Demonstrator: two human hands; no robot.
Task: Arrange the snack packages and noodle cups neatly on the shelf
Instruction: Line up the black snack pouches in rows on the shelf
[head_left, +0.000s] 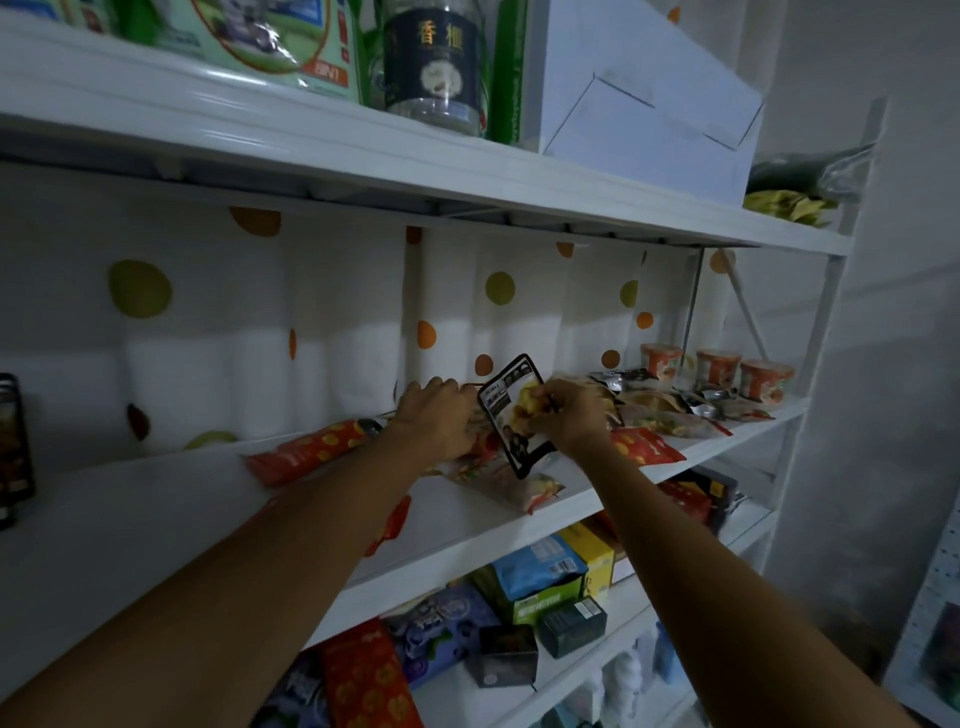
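The right hand (571, 415) pinches a black-edged pouch (497, 402) by its right side, fingers and thumb curled onto its face, and holds it on end, tipped to the left, above the middle shelf (156, 509). The pouch is flat and glossy with rounded corners, a thick black border, a white printed label on its left half and a picture of yellow food on the right. Just left of the pouch, the left hand (431, 415) lies knuckles-up with its fingers bent down over packets behind it; whether they grip one cannot be told. Under the pouch lie flat, pale and red printed packets (498, 486). Left of it lies a long red packet (311, 452). Well to its right, past a loose heap of packets (670, 415), three noodle cups (718, 370) stand upright in a row.
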